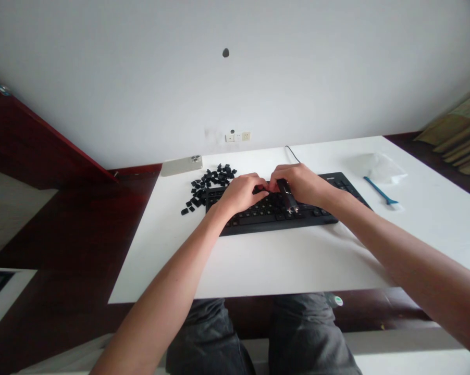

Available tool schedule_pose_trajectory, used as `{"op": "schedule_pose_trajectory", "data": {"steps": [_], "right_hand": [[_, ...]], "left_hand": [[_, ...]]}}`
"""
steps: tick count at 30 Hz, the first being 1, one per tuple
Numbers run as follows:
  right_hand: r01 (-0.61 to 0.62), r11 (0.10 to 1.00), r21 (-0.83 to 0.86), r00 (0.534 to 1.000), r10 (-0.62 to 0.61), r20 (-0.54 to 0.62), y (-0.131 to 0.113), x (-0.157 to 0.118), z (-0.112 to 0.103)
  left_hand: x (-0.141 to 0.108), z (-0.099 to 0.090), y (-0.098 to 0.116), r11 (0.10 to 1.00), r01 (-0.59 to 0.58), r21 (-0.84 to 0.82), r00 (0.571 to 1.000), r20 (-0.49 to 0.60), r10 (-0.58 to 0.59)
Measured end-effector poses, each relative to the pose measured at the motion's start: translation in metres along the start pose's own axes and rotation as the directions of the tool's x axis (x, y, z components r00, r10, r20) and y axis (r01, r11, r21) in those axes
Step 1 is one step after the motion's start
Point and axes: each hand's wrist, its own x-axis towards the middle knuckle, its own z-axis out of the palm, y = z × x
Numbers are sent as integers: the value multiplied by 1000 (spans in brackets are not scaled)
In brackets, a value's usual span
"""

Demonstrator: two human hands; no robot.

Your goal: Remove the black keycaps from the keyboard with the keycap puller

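Note:
A black keyboard (274,227) lies on the white table, many of its key positions bare of caps. Over its upper middle, my left hand (243,192) is closed in a pinch, its fingertips meeting those of the other hand. Something small and dark seems to sit between them, too hidden to name. My right hand (299,182) is wrapped round a black tool with metal prongs (287,197), the prongs pointing toward me. Loose black keycaps (207,180) are heaped beside the keyboard's upper left corner.
A phone (180,165) lies at the table's back left. To the right are a blue brush (379,190) and a clear plastic bag (385,167). A cable (292,154) runs behind the keyboard. Wall sockets (238,137) sit beyond the white table (172,260).

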Motion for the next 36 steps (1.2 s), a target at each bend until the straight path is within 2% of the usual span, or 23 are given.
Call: {"op": "schedule_pose_trajectory", "data": {"steps": [5, 9, 15, 20, 22, 25, 27, 36], "right_hand": [[-60, 993, 101, 983, 77, -168, 5, -10, 16], [-179, 961, 210, 954, 222, -200, 9, -12, 23], [-134, 961, 241, 966, 182, -186, 2, -9, 22], [-104, 968, 229, 960, 158, -232, 4, -8, 24], [-96, 974, 206, 954, 149, -260, 6, -8, 25], [-86, 975, 206, 954, 140, -265, 7, -8, 26], [-86, 972, 220, 954, 144, -262, 6, -8, 27], [-138, 965, 221, 934, 202, -296, -1, -6, 31]], "left_hand": [[0, 3, 2, 1000, 12, 2, 1000, -14, -12], [0, 4, 5, 1000, 30, -3, 999, -14, -30], [1, 14, 8, 997, 68, 26, 995, -70, -66], [1, 27, 17, 978, 109, 177, 975, -211, -70], [0, 28, 21, 974, 94, 208, 983, -176, -58], [-1, 29, 24, 968, 97, 230, 995, -53, -87], [-2, 29, 26, 961, 100, 260, 995, -8, -102], [-2, 33, 21, 954, 75, 289, 997, -20, -72]]}}
